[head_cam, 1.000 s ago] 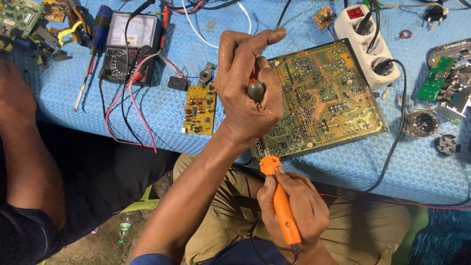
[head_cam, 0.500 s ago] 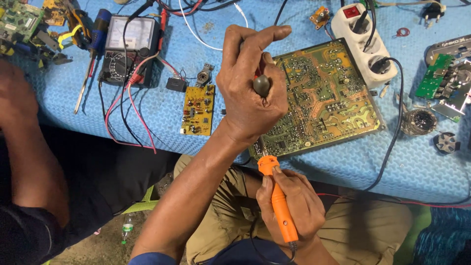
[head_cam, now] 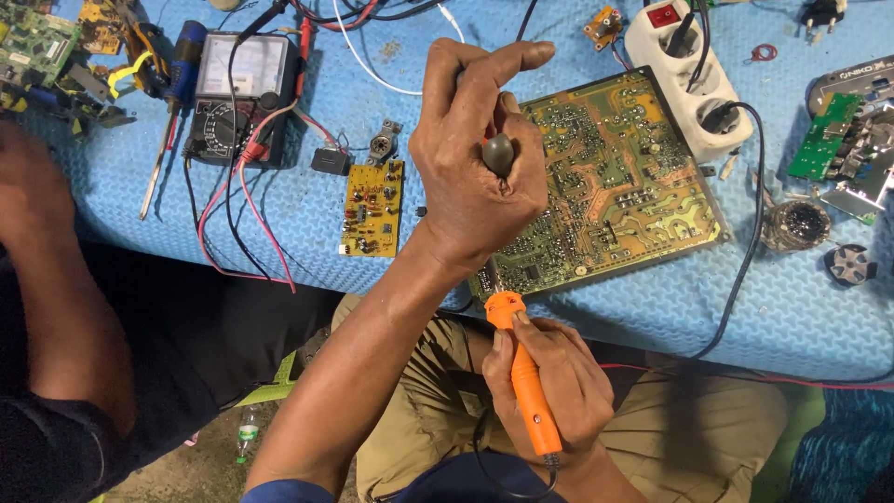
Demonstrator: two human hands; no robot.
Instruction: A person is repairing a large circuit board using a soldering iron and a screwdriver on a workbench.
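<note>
My left hand [head_cam: 466,177] is closed around a tool with a dark rounded end [head_cam: 498,154], index finger stretched out, held over the left part of a large yellow-green circuit board [head_cam: 624,186]. The tool's tip is hidden under the hand. My right hand [head_cam: 568,391] grips an orange soldering iron [head_cam: 526,382] above my lap. The iron's front end points up at the near edge of the board and its cable hangs below my hand.
On the blue padded table cover [head_cam: 819,317] lie a small yellow circuit board [head_cam: 372,207], an analog multimeter [head_cam: 235,98] with red and black leads, a screwdriver [head_cam: 172,102], a white power strip [head_cam: 694,84] and a green board [head_cam: 819,140]. Another person's arm [head_cam: 56,307] rests at left.
My left hand has shifted only slightly over the board, keeping its grip on the tool. The right hand with the soldering iron has stayed in place.
</note>
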